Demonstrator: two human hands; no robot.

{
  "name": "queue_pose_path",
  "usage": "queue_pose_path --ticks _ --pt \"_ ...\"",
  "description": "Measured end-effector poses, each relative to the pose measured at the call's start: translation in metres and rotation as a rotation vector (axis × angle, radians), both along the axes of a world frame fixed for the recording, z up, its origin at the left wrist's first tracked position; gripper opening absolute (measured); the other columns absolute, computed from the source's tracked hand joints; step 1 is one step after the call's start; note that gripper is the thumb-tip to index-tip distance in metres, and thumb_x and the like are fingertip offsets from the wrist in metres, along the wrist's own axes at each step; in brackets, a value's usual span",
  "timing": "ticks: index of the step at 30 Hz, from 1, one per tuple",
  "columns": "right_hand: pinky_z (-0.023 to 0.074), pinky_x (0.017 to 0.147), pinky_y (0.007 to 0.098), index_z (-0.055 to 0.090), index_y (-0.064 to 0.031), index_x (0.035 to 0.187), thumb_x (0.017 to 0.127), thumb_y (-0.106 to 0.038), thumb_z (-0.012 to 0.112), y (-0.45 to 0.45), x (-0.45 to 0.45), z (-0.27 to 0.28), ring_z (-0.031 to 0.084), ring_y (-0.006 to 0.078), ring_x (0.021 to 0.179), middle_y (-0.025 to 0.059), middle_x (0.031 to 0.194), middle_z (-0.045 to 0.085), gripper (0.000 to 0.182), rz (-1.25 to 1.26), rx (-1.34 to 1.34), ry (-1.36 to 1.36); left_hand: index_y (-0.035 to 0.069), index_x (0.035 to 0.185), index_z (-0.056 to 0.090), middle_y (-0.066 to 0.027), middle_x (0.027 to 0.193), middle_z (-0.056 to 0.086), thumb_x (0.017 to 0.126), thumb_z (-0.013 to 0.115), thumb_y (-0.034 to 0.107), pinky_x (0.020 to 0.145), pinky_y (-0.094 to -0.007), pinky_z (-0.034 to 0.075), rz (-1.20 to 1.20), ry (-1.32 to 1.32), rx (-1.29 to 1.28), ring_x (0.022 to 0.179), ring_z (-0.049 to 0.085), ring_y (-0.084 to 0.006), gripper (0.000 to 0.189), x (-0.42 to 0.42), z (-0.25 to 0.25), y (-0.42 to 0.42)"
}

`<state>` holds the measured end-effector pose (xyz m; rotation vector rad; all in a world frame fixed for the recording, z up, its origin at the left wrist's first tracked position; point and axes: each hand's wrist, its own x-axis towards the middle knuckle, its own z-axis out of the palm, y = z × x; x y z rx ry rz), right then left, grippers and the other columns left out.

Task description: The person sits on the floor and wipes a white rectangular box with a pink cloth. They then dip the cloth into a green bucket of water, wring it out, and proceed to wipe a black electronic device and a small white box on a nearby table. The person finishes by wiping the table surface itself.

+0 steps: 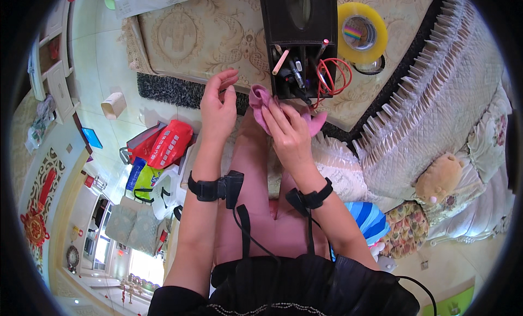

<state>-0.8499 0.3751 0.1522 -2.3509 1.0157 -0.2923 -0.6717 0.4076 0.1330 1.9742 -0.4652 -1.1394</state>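
Note:
My right hand [288, 132] grips a crumpled pink cloth [258, 101], whose ends stick out on both sides of my fingers. The cloth is close to the near end of a black tissue box with an organizer [300, 36]; whether they touch cannot be told. My left hand [220, 103] is raised by the table edge, fingers loosely curled and apart, with nothing in it. Pens [297, 74], a wooden stick [280, 62] and a coiled red cable [335, 77] stand in the organizer's compartments. The cable spills over its right side.
A roll of yellow packing tape [343, 50] lies right of the box on the cloth-covered table [229, 38]. A quilted sofa [433, 124] with a plush toy [439, 178] is at right. Red bags [171, 144] and a small bin [113, 105] stand on the floor at left.

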Motion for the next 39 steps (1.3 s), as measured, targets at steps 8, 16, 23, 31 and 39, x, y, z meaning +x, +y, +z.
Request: queue_pose_path --ticks 8,16,23,31,39 --pt "0.0529 0.089 0.0387 0.065 0.0005 0.116 0.076 -0.006 0.062 -0.020 0.023 0.011 0.059 0.0300 0.107 0.0154 0.125 0.062 0.041 -0.010 -0.022 -0.204 -0.001 0.123 0.057 -0.0096 0.119 0.063 0.097 0.046 -0.001 0.091 -0.0295 0.050 0.103 0.039 -0.059 0.109 0.063 -0.0169 0.028 -0.007 -0.010 0.002" --pt "0.0495 0.095 0.0364 0.067 0.0000 0.114 0.077 -0.001 0.061 -0.018 0.032 -0.007 0.058 0.0289 0.117 0.0129 0.128 0.062 0.037 -0.153 -0.010 -0.059 -0.001 0.124 0.055 -0.0101 0.121 0.061 0.098 0.047 0.000 0.092 -0.0293 0.050 0.106 0.083 -0.093 0.106 0.063 -0.0168 0.028 -0.009 -0.002 -0.009" --pt "0.0502 0.093 0.0352 0.067 0.0001 0.113 0.080 -0.004 0.061 -0.020 0.015 -0.007 0.060 0.0265 0.119 0.0119 0.129 0.063 0.034 0.034 0.002 -0.122 0.000 0.124 0.056 -0.0104 0.122 0.061 0.095 0.051 0.000 0.094 -0.0306 0.049 0.040 0.069 -0.077 0.110 0.061 -0.0183 0.030 -0.011 -0.004 -0.003" --pt "0.0526 0.089 0.0358 0.067 -0.0014 0.114 0.080 -0.007 0.060 0.001 -0.011 -0.009 0.061 0.0255 0.116 0.0110 0.128 0.063 0.035 -0.018 0.010 -0.128 0.002 0.131 0.055 -0.0156 0.123 0.061 0.091 0.062 0.010 0.100 -0.0367 0.045 -0.204 -0.216 -0.055 0.117 0.058 -0.0270 0.042 -0.018 0.011 -0.023" --pt "0.0517 0.094 0.0381 0.068 -0.0023 0.114 0.080 -0.008 0.060 -0.008 -0.036 -0.005 0.061 0.0279 0.114 0.0106 0.125 0.064 0.036 -0.175 -0.023 -0.004 0.000 0.135 0.051 -0.0194 0.125 0.061 0.092 0.064 0.017 0.099 -0.0380 0.046 -0.227 -0.067 0.022 0.115 0.061 -0.0299 0.049 -0.036 -0.020 -0.012"
